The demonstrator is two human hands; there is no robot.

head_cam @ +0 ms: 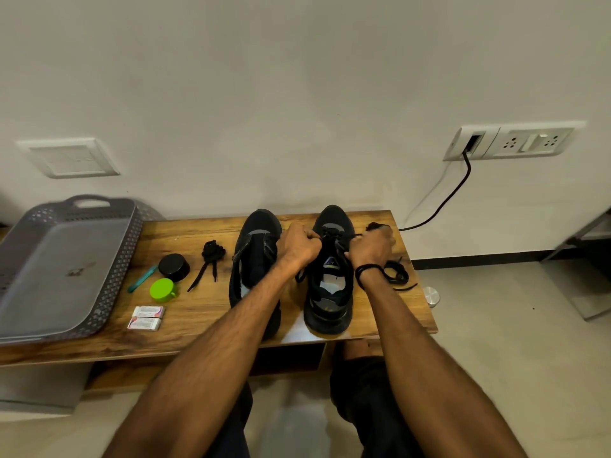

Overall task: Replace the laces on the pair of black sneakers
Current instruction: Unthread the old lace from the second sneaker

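Lacing step, far-toe eyelets of the right sneaker (pixel 330 285). It stands on the desk (pixel 198 312), toe away from the person. Left hand (pixel 299 244) and right hand (pixel 372 246) are both curled, each pinching the lace (pixel 330 233) on either side of the eyelet rows. The exact strand in each pinch is too small to tell.

To do it well, I'd judge: pull both ends even, keep the lace flat, and seat each crossing before going to the next row.

A dark lace bunch (pixel 375 226) sits just beyond the right fingers (pixel 357 241), and a loose lace coil (pixel 395 272) lies near that wrist, so it could snag. The left sneaker (pixel 254 259) touches the left forearm and looks unlaced. Further left of the left fingers (pixel 310 234) are a bundled lace (pixel 213 251), a black lid (pixel 173 266), a green cap (pixel 162 288), a teal tool (pixel 142 277), two small boxes (pixel 147 317) and a grey tray (pixel 66 259).
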